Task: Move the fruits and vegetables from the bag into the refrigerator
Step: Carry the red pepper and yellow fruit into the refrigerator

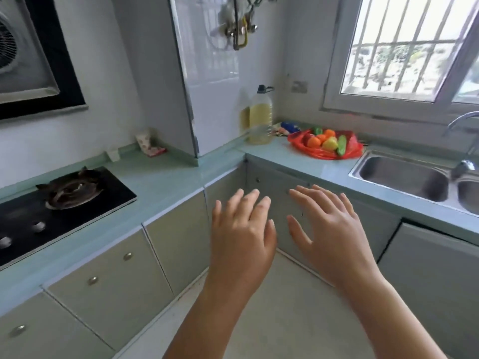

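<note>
Open red bag (348,149) of colourful fruits and vegetables (325,142) on countertop

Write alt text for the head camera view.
Two empty open hands, left hand and right hand, hover before a corner counter. A red bag of produce lies beside the sink, near an oil bottle.

One wide-angle view only, from the person's head, looking forward and down into the kitchen corner. Both hands (285,229) sit close beneath the lens; the surface (166,177) wraps left and right, with the window (404,47) upper right, farther off.
</note>
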Demonstrator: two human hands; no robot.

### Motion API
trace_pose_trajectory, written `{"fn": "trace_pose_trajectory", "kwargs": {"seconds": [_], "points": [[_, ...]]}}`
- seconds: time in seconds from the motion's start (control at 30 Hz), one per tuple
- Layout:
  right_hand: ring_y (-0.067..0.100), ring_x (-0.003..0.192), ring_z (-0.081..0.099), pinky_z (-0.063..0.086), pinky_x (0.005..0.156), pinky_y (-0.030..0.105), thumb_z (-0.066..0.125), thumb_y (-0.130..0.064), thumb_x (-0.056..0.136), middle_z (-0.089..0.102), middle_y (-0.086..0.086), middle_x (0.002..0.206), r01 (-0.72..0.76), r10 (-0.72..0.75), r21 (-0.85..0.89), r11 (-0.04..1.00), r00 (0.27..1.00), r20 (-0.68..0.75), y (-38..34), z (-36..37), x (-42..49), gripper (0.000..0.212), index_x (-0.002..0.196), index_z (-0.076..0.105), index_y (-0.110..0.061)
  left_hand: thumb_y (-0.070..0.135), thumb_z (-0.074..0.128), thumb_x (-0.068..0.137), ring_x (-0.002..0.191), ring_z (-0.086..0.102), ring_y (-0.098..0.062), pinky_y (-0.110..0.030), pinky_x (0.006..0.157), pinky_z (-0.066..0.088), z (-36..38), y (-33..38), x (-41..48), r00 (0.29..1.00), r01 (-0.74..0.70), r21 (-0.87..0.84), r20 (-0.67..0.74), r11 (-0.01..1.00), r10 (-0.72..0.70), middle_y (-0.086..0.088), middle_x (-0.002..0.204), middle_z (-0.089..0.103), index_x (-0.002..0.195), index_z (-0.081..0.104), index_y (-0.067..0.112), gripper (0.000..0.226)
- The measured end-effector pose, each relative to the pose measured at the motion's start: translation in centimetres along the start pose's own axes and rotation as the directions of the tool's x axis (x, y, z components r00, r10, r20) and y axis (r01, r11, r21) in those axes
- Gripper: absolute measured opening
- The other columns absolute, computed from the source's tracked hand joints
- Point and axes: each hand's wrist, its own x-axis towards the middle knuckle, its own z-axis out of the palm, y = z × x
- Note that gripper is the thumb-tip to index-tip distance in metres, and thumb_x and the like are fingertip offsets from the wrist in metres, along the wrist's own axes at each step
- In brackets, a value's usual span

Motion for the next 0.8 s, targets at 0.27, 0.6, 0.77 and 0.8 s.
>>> {"fn": "trace_pose_trajectory", "kwargs": {"seconds": [0.27, 0.6, 0.77, 0.8], "points": [[0.027, 0.112, 0.057, 0.041, 0.094, 0.054, 0.042, -0.036, 0.081, 0.065, 0.004, 0.114, -0.085, 0.083, -0.092, 0.992, 0.996, -0.03, 7.5, 3.4, 3.6, 0.042, 0.111, 0.063, -0.015, 0.029, 0.043, 0.08, 0.111, 0.058, -0.029, -0.058, 0.092, 0.039, 9.6, 0.9, 6.3, 0.995, -0.076, -0.125, 0.057, 0.989, 0.084, -0.007, 0.115, 0.065, 0.109, 0.065, 0.011, 0.04], [0.029, 0.108, 0.06, 0.041, 0.092, 0.054, 0.04, -0.036, 0.081, 0.067, 0.005, 0.11, -0.152, 0.149, -0.208, 0.966, 0.988, -0.031, 13.0, 13.8, 16.6, 0.043, 0.108, 0.065, -0.014, 0.031, 0.042, 0.08, 0.11, 0.059, -0.029, -0.059, 0.094, 0.036, 21.9, -7.6, 18.9, 0.996, -0.047, -0.286, 0.061, 0.957, 0.067, -0.008, 0.115, 0.066, 0.109, 0.066, 0.011, 0.042], [0.029, 0.108, 0.06, 0.041, 0.091, 0.055, 0.04, -0.037, 0.081, 0.067, 0.006, 0.11, -0.211, 0.205, -0.202, 0.956, 0.977, -0.051, 14.3, 19.3, 24.1, 0.044, 0.109, 0.064, -0.013, 0.032, 0.041, 0.08, 0.11, 0.058, -0.03, -0.059, 0.095, 0.04, 27.2, -12.7, 25.6, 0.995, -0.036, -0.346, 0.077, 0.938, 0.067, -0.009, 0.115, 0.065, 0.11, 0.065, 0.011, 0.044], [0.029, 0.108, 0.06, 0.041, 0.091, 0.055, 0.041, -0.037, 0.081, 0.067, 0.006, 0.11, -0.222, 0.215, -0.206, 0.953, 0.975, -0.054, 14.8, 20.4, 25.1, 0.044, 0.109, 0.064, -0.013, 0.032, 0.041, 0.08, 0.11, 0.058, -0.029, -0.059, 0.095, 0.038, 28.4, -13.4, 26.5, 0.994, -0.037, -0.348, 0.084, 0.937, 0.07, -0.008, 0.115, 0.065, 0.11, 0.065, 0.011, 0.044]]}}
